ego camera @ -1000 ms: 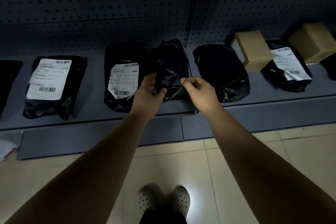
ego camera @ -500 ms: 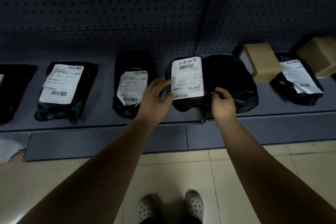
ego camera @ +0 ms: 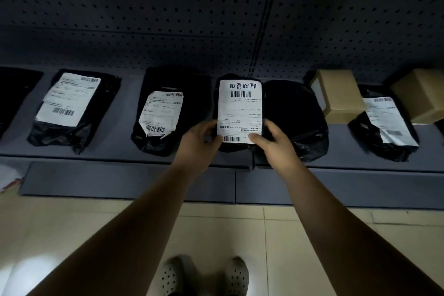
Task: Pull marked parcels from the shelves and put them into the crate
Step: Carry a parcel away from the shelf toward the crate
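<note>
Parcel now flipped printed-face up; left hand and right hand both grip its near edge.

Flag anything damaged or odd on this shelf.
The white shipping label on the black plastic bag left of the held black parcel is torn and ragged along its lower edge. The held parcel's label alone carries large handwritten characters, upside down to the camera.

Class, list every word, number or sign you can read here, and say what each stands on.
"超期退回": handwritten, upside down, at the top of the white shipping label on the held black plastic parcel.
Printed lines and barcode numbers on it, and on the three other white labels: too small to read.
</note>
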Demonstrator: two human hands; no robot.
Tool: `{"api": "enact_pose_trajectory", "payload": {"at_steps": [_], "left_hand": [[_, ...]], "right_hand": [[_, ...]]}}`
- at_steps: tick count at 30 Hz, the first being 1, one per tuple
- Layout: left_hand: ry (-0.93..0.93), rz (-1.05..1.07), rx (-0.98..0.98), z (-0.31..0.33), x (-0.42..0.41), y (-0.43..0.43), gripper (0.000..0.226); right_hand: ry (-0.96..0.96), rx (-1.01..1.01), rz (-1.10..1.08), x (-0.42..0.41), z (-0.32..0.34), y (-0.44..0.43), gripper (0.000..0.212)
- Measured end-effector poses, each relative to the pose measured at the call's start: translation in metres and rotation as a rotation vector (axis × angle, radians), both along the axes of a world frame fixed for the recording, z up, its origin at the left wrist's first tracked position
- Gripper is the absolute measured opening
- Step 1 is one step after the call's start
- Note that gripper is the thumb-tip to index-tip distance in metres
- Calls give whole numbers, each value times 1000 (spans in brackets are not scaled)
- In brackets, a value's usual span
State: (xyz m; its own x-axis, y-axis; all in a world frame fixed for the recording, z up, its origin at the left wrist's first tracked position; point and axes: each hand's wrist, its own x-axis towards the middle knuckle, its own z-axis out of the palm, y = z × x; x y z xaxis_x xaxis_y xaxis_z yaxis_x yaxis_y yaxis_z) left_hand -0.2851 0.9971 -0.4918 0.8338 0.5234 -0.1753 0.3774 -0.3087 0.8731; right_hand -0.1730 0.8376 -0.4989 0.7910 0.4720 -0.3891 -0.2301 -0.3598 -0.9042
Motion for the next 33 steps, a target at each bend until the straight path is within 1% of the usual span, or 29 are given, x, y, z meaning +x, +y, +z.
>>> {"api": "enact_pose_trajectory", "payload": {"at_steps": [2,4,6,8,9,11,13,15,17,18,20,22,23,24,25,27,28,30,31,33], "left_hand": [[-33,42,18,1,-2,1,31],[-42,81,26,-1,-3,3,32],[-31,95,24,-4,-2,7,35],[-26,79,9,-8,-2,12,46],[-26,54,50,-9,-2,16,51],[-53,-30,253,-10,3,24,54],[-95,-147,455,-9,11,33,46],[-77,-279,581,-7,21,41,41],[16,-335,592,-2,27,40,37],[24,-327,589,-1,27,40,36],[-25,-311,617,1,23,37,38],[-94,-289,671,2,21,39,39],[-96,-268,695,3,22,41,39],[-51,-252,708,5,24,43,41],[21,-248,705,8,26,46,44],[153,-281,669,9,30,49,55],[190,-302,662,8,30,48,58],[214,-305,691,6,28,46,56],[218,-286,733,6,25,44,52],[199,-198,816,7,20,38,45]], "right_hand": [[0,37,-1,-2,1,1,45],[3,40,17,-5,1,5,41],[-31,-21,51,-6,-1,8,43],[-89,-94,58,-8,0,11,49],[-147,-130,53,-9,0,12,55],[-297,-172,78,-11,1,12,73],[-412,-172,132,-13,3,12,83],[-456,-180,167,-10,3,12,86],[-486,-233,187,0,5,12,84],[-505,-263,167,5,6,12,81],[-567,-306,37,15,6,8,70],[-682,-332,-128,15,7,3,57],[-739,-345,-190,11,7,1,50],[-777,-346,-225,6,7,0,42],[-774,-343,-221,-1,9,0,35],[-634,-361,-115,-14,13,2,33],[-569,-399,-44,-17,14,4,35],[-537,-470,46,-17,13,8,34],[-528,-466,39,-14,10,10,33],[-515,-395,-68,-8,6,14,35]]}}
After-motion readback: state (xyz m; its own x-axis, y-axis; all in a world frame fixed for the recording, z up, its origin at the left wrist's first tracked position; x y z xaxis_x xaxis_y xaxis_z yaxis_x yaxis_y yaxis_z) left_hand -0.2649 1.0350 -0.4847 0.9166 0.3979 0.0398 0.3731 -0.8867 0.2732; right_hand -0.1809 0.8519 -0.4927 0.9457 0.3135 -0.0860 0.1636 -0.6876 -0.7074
